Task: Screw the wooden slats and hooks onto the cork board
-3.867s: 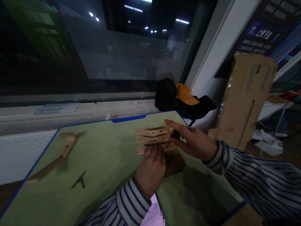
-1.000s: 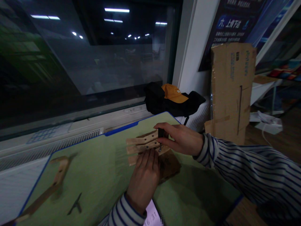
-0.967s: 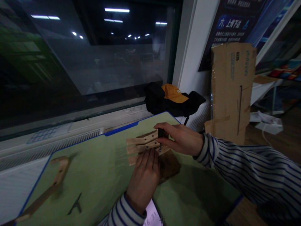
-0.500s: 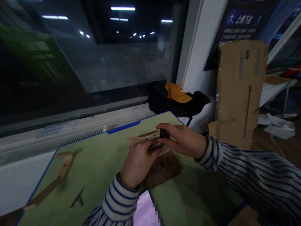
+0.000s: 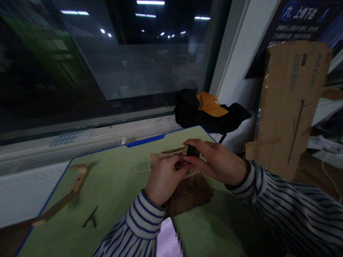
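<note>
In the head view, my right hand [image 5: 218, 162] pinches a small dark block [image 5: 190, 151] between thumb and fingers. My left hand [image 5: 166, 177] is closed just beside it, thumb and fingertips together; what they hold is hidden. Under both hands lie pale wooden strips [image 5: 154, 156] with dark holes, partly covered by my fingers. Nearer to me, a brown board [image 5: 191, 194] with dark writing lies flat on the green tabletop [image 5: 120, 185].
A curved wooden piece [image 5: 80, 180] lies at the left, with small dark thin pieces [image 5: 91, 217] near it. A phone-like lit screen [image 5: 167, 233] is at the front. An orange cap [image 5: 211, 104] and black cloth [image 5: 184, 110] sit beyond; cardboard [image 5: 292, 100] stands right.
The whole view has shifted slightly, so things appear further right. My left fingertips have moved closer to the right hand's fingers; the right hand still grips the dark block.
</note>
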A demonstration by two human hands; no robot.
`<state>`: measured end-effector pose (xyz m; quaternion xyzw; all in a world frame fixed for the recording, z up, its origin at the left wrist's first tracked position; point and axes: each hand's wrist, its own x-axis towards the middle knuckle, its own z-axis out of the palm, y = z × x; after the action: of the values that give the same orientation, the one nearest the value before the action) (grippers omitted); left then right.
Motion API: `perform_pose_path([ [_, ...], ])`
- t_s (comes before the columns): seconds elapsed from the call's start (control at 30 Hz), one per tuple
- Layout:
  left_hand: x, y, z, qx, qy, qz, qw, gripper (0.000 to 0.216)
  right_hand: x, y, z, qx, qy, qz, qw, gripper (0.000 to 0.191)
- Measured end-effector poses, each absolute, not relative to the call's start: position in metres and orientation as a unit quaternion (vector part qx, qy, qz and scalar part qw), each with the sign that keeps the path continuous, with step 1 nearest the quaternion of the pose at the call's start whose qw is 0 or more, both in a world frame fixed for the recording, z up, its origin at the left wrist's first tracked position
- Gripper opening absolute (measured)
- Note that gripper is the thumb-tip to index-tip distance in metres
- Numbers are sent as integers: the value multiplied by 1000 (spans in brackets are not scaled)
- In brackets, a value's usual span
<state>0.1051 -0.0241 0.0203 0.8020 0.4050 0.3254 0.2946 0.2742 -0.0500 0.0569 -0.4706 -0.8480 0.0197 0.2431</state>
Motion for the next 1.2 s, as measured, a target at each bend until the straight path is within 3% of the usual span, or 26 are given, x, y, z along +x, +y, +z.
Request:
perform_pose_path([
  [0.4,106,-24,12,800,401,324,308,12,277,-48,71,-482,-850,9,210,49],
  [0.67,105,-24,12,787,398,320,346,13,277,-47,82,-456,-870,-14,188,21],
  [1.2,104,-21,7,815,387,293,316,16,281,-40,78,-419,-881,-83,203,20],
])
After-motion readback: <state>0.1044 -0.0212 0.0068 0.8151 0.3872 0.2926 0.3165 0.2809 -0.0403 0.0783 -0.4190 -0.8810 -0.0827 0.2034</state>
